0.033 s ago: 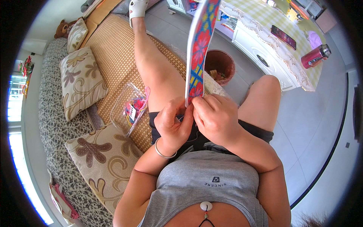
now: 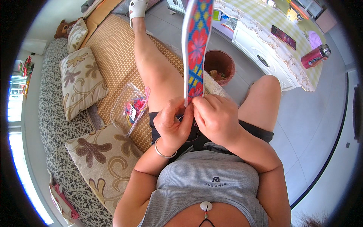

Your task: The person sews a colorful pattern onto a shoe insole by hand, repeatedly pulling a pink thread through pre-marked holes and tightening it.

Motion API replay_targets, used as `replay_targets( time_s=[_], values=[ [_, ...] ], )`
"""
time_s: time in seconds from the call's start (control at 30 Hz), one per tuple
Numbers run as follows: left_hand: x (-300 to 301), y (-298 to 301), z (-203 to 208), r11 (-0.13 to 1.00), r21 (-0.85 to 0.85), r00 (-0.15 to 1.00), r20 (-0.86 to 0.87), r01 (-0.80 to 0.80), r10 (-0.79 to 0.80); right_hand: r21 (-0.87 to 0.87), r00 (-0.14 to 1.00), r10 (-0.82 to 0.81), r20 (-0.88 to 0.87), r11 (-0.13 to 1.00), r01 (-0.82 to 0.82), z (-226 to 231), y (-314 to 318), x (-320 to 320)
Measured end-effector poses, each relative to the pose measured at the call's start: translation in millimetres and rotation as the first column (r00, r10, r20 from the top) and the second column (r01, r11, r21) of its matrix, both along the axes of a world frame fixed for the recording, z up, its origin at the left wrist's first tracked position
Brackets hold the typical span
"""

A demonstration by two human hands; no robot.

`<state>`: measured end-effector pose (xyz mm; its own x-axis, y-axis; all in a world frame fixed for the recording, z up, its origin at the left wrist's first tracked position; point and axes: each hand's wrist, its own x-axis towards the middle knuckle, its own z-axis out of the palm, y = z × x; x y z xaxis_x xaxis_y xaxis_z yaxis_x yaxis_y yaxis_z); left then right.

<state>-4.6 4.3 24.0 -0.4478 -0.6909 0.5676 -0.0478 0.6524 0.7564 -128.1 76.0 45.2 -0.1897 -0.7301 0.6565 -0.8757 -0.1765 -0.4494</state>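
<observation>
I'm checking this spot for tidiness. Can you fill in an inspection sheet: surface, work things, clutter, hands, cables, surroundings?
Surface: woven mat beneath the tub, left of the legs.
Work things: patterned piece held up; clear tub with coloured strands.
Clutter: phone and flask on the table.
Hands: left hand and right hand closed on the piece's near end; fingertips partly hidden.
Cables: nothing seen.
Surroundings: cushions at left; bin beyond the hands.

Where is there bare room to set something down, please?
The mat shows bare between the middle pillow and left leg, as does the floor right of the right knee. Crowded: the tray of threads, and where left hand and right hand hold the strip.
</observation>
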Motion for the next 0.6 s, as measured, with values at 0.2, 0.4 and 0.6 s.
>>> replay_targets(
  time_s=[0.2, 0.4, 0.6],
  values=[
    [-1.0, 2.0, 4.8, 0.99, 0.123, 0.998, -0.034, 0.064, -0.061, 0.027, 0.997, -0.025, 0.073, 0.999, 0.023, -2.5, 7.1, 0.4],
    [1.2, 0.9, 11.4, 0.824, 0.507, 0.954, -0.275, 0.252, -0.122, -0.048, 0.88, 0.015, 0.474, 0.999, 0.009, -0.2, 12.0, -7.6],
    [1.8, -0.1, 12.4, 0.532, 0.645, 0.823, -0.529, 0.549, -0.206, -0.181, -0.342, 0.049, 0.938, 0.913, -0.365, -16.3, 11.1, -12.0]
  ],
)
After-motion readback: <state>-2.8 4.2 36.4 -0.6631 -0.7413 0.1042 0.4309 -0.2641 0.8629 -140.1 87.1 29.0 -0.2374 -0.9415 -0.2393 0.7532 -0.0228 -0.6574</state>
